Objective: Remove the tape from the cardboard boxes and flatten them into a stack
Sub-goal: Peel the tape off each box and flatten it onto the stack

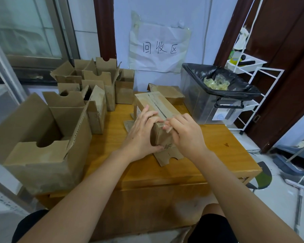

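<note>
Table: a wooden table carries all the work, with a sheet of handwritten characters taped to the far wall.
Boxes left to do: a crowd of open cardboard boxes fills the left side, the largest box nearest; none of these looks flattened, so by my reckoning most of the job remains.
Bin: a clear tub lined with a black bag stands at the far right, with crumpled tape wads inside, a sign some stripping is done.
Stack: one flattened piece lies at the far middle, just behind the box in hand.
Box in hand: a taped box sits at the table's middle, flaps splayed under it.
Left hand: the left hand grips the near end of that box, fingers curled over the top edge.
Right hand: the right hand pinches the tape end at the near top corner, fingers closed narrow.
</note>
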`<control>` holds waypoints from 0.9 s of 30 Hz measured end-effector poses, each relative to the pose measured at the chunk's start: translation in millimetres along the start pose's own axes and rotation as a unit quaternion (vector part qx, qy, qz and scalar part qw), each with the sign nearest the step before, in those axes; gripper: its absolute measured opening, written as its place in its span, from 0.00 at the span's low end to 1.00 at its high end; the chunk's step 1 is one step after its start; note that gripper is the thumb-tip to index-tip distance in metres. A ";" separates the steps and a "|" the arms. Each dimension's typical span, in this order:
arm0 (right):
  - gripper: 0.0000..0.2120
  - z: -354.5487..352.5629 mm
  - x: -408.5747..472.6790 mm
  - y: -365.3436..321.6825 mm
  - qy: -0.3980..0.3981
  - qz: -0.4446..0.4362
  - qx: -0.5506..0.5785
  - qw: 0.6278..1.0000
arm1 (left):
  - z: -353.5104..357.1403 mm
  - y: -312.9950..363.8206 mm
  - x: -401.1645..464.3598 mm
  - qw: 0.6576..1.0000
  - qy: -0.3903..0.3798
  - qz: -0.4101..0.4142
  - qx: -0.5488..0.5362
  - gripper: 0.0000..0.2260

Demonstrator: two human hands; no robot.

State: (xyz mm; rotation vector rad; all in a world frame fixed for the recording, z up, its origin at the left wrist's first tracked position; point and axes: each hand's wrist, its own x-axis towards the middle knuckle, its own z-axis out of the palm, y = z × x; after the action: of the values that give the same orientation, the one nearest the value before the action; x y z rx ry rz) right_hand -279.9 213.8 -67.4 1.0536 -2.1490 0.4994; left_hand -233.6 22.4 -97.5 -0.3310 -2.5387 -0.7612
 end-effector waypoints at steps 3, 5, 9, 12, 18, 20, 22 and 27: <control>0.09 -2.5 -5.6 -0.6 -0.009 0.018 0.032 0.999 | -0.6 -2.2 -0.8 1.000 -0.002 0.008 -0.001 0.39; 0.10 -5.5 -8.4 -1.5 -0.022 0.028 0.050 0.998 | -1.1 -2.6 -0.9 1.000 -0.001 0.012 -0.004 0.39; 0.12 -10.4 -10.0 -5.2 -0.013 0.024 0.041 0.999 | -1.5 -4.3 -0.7 1.000 0.001 0.018 -0.006 0.39; 0.14 -12.0 -13.5 -2.6 -0.005 0.017 0.018 1.000 | -1.8 -5.1 -0.3 1.000 0.001 0.019 -0.008 0.39; 0.17 -18.3 -12.7 3.4 -0.064 -0.016 0.035 0.997 | -4.1 -5.3 0.3 1.000 -0.009 0.012 -0.021 0.39; 0.22 -28.1 -7.9 0.1 -0.096 0.000 0.048 0.994 | -3.8 -4.3 -0.4 1.000 -0.009 0.010 -0.022 0.39; 0.33 -34.1 -4.9 1.5 -0.149 0.063 0.065 0.985 | -3.2 -3.2 -1.1 1.000 -0.009 0.004 -0.024 0.38; 0.25 -20.2 -2.8 7.1 -0.091 0.097 0.060 0.989 | -1.5 -1.4 -1.7 1.000 -0.006 -0.004 -0.021 0.37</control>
State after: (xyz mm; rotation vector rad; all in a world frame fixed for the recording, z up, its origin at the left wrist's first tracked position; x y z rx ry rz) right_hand -276.0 231.6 -55.7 0.9931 -2.4239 0.6522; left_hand -232.1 20.2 -97.9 -0.3413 -2.5396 -0.8186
